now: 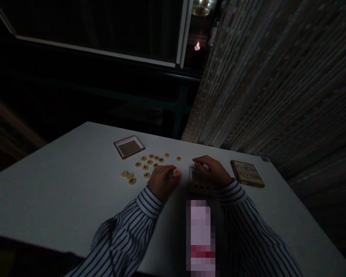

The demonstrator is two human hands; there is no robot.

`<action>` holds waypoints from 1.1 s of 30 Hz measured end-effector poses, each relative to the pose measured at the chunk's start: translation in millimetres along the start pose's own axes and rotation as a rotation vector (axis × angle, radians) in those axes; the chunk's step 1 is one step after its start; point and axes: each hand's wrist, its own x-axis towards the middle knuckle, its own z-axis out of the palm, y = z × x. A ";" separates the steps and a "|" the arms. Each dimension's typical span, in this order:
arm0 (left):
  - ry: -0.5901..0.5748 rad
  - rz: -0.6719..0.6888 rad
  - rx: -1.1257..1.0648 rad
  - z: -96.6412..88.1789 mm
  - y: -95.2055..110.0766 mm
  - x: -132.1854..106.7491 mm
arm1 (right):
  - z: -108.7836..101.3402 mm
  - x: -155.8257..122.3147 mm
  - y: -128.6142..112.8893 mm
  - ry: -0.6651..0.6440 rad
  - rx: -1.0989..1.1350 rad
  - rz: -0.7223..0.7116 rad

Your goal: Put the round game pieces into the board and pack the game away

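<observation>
Several round pale wooden game discs (150, 163) with red or dark marks lie scattered on a white table (60, 184). My left hand (162, 181) rests beside them, its fingers pinched on one red-marked disc (177, 172). To the right, my right hand (212, 170) lies over a small open box (196, 184) that holds rows of discs, fingers curled on its far edge. Both arms wear dark-striped sleeves.
An empty brown tray with a pale rim (129, 146) sits behind the discs. A printed box lid (247, 173) lies flat near the right table edge. A woven wall (276, 77) rises at right. The room behind is dark, with a white-framed window (178, 34).
</observation>
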 end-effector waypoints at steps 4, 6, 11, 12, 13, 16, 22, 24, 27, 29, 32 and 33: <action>-0.020 0.007 -0.020 5.8 8.9 8.3 | -7.8 -4.5 5.1 -0.002 0.016 0.023; -0.023 0.002 -0.027 8.3 13.9 13.0 | -10.6 -5.9 9.2 0.007 0.028 0.024; -0.054 0.020 -0.049 18.7 23.7 22.1 | -16.1 -7.7 20.3 0.020 0.051 0.021; -0.059 0.020 -0.050 21.3 25.0 23.3 | -17.2 -8.1 22.2 0.017 0.053 0.017; -0.063 0.016 -0.054 23.8 26.1 24.5 | -18.2 -8.5 24.0 0.011 0.055 0.010; -0.103 -0.005 -0.108 29.8 28.0 28.0 | -20.5 -9.9 29.2 -0.020 0.067 -0.013; -0.234 -0.042 -0.258 34.2 31.5 37.8 | -23.2 -9.5 37.5 -0.070 0.103 -0.002; -0.251 -0.052 -0.304 36.4 33.5 42.3 | -24.7 -8.8 39.4 -0.086 0.120 0.003; -0.286 -0.056 -0.369 41.6 37.1 50.1 | -27.0 -8.7 42.7 -0.097 0.134 0.012; -0.322 -0.043 -0.381 45.2 39.8 55.5 | -28.0 -9.6 45.6 -0.088 0.137 0.028; -0.374 -0.028 -0.360 49.0 43.7 62.6 | -28.3 -11.7 50.3 -0.076 0.135 0.044; -0.387 -0.028 -0.357 49.8 44.8 64.4 | -28.0 -12.4 51.8 -0.076 0.135 0.047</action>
